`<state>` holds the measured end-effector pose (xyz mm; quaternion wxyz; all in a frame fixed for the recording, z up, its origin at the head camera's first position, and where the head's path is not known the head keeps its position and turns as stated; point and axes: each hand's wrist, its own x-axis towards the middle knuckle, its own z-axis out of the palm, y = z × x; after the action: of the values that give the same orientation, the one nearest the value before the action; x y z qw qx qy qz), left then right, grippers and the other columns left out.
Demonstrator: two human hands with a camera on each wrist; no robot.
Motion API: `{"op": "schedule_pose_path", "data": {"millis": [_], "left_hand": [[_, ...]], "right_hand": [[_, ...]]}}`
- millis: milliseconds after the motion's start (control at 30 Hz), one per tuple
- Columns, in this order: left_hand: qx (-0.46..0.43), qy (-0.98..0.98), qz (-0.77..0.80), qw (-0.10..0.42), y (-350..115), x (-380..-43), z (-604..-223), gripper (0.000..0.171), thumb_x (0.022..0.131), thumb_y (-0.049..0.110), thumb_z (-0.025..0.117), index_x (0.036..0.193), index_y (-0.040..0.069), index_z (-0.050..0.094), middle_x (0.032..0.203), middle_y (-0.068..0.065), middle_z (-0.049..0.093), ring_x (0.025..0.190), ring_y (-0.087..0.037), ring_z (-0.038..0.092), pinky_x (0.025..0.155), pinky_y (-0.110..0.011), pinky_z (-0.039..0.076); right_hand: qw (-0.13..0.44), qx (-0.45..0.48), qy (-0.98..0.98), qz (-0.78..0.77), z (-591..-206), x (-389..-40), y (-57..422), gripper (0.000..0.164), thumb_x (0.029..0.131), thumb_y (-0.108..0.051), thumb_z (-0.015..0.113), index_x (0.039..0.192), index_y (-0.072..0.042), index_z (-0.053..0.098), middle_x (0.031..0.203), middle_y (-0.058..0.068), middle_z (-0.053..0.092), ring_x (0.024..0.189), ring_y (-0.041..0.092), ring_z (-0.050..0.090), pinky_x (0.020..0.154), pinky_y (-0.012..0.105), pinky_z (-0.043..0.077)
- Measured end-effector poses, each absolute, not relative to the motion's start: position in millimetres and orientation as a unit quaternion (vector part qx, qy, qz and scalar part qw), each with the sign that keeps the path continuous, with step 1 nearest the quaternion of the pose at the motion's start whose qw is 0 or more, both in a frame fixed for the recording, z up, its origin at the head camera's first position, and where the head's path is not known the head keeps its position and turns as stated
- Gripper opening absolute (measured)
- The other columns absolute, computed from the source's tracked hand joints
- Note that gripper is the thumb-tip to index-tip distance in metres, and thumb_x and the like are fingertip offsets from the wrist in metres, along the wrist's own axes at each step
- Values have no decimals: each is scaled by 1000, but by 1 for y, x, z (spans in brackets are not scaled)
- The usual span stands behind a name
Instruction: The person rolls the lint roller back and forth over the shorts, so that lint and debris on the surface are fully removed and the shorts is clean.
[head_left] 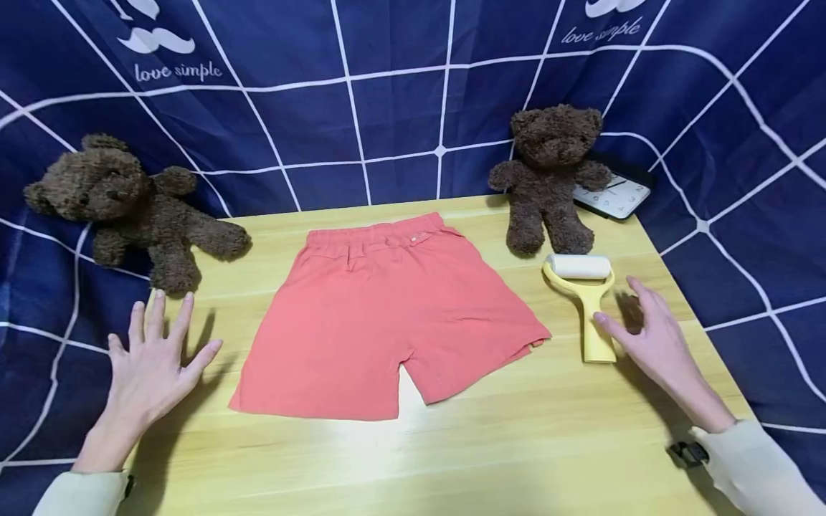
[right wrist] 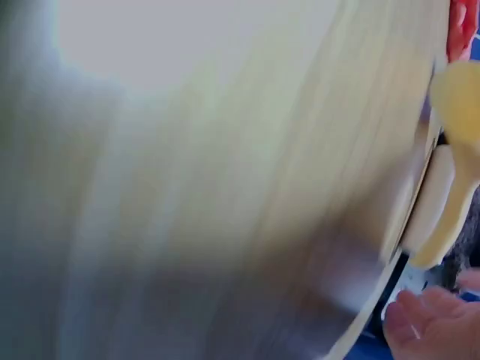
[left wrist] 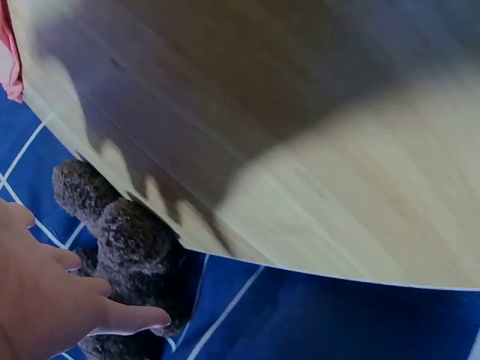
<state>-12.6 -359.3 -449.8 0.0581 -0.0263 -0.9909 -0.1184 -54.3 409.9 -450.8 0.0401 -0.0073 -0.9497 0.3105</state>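
Note:
Coral-red shorts [head_left: 381, 315] lie spread flat on the wooden table, waistband towards the back. To their right is a lint roller [head_left: 596, 326] with a yellow handle and a white roll [head_left: 581, 266]. My right hand [head_left: 654, 340] hovers beside its handle, thumb and fingers apart around empty space, the thumb overlapping the handle's edge in the head view. At the table's left edge my left hand [head_left: 151, 365] is spread wide and holds nothing. Its fingertips point at a brown teddy bear [head_left: 148, 215]; in the left wrist view the hand [left wrist: 60, 300] overlaps the bear [left wrist: 135, 240].
A second brown teddy bear [head_left: 551, 172] sits at the back right, in front of a white-faced clock [head_left: 616, 195] with a dark frame. Navy cloth [head_left: 393, 107] with white lines hangs behind and beside the table [head_left: 464, 459].

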Motion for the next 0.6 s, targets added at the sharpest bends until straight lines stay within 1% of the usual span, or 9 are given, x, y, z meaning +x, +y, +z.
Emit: {"op": "schedule_pose_path", "data": {"millis": [67, 100, 167, 200, 267, 333, 400, 500, 600], "left_hand": [[-36, -990, -123, 63, -356, -17, -451, 91, 104, 60, 62, 175, 17, 24, 177, -30, 11, 160, -59, 8, 101, -97, 11], [-40, -989, -124, 65, -356, -18, -450, 91, 104, 59, 62, 175, 17, 24, 177, -30, 13, 159, -59, 9, 101, -96, 12], [-48, -988, -132, 66, -356, -19, -448, 89, 105, 57, 63, 175, 16, 25, 176, -30, 15, 159, -60, 11, 101, -95, 14], [-52, -987, -138, 65, -355, -21, -448, 89, 105, 55, 63, 175, 16, 25, 176, -30, 16, 159, -59, 12, 102, -94, 15], [-60, -985, -147, 61, -352, -25, -447, 87, 107, 54, 61, 175, 15, 24, 176, -30, 16, 159, -58, 12, 104, -92, 17], [-64, -983, -163, 53, -348, -29, -446, 86, 109, 52, 60, 176, 14, 22, 177, -29, 15, 160, -57, 10, 105, -91, 18], [-68, -981, -176, 43, -344, -35, -444, 85, 110, 51, 58, 176, 14, 19, 178, -28, 14, 162, -55, 8, 106, -90, 18], [-73, -976, -204, 27, -339, -43, -442, 83, 112, 48, 56, 177, 14, 17, 178, -27, 12, 163, -53, 5, 107, -89, 17], [-87, -968, -237, 15, -333, -50, -442, 79, 113, 43, 54, 177, 14, 17, 177, -29, 14, 163, -53, 6, 110, -89, 15]], "right_hand": [[32, -28, -948, 315, -448, -52, 405, 97, 100, -41, 78, 172, -1, 27, 160, 40, 38, 141, 63, 41, 113, 78, 30], [28, -36, -947, 318, -449, -52, 401, 97, 100, -42, 78, 171, 0, 27, 158, 40, 40, 140, 61, 44, 113, 73, 33], [21, -46, -944, 327, -450, -52, 394, 96, 99, -42, 80, 169, 1, 31, 155, 37, 45, 136, 56, 51, 112, 54, 42], [19, -50, -942, 330, -451, -51, 391, 95, 99, -42, 80, 168, 1, 33, 152, 35, 48, 133, 53, 54, 108, 43, 44], [15, -56, -939, 339, -452, -50, 385, 92, 99, -42, 81, 166, 1, 37, 149, 31, 52, 126, 43, 59, 98, 24, 43], [11, -63, -933, 354, -455, -49, 379, 90, 98, -40, 82, 164, 3, 39, 146, 29, 55, 120, 31, 58, 87, 12, 38], [7, -72, -924, 375, -457, -48, 373, 88, 99, -36, 82, 163, 4, 38, 144, 27, 56, 114, 17, 55, 85, 9, 38], [8, -91, -909, 407, -461, -46, 364, 83, 100, -27, 81, 161, 8, 37, 136, 22, 59, 105, 2, 51, 83, 7, 41], [18, -116, -889, 442, -464, -43, 358, 76, 100, -17, 79, 159, 9, 38, 121, 4, 66, 95, -7, 54, 77, 7, 45]]}}
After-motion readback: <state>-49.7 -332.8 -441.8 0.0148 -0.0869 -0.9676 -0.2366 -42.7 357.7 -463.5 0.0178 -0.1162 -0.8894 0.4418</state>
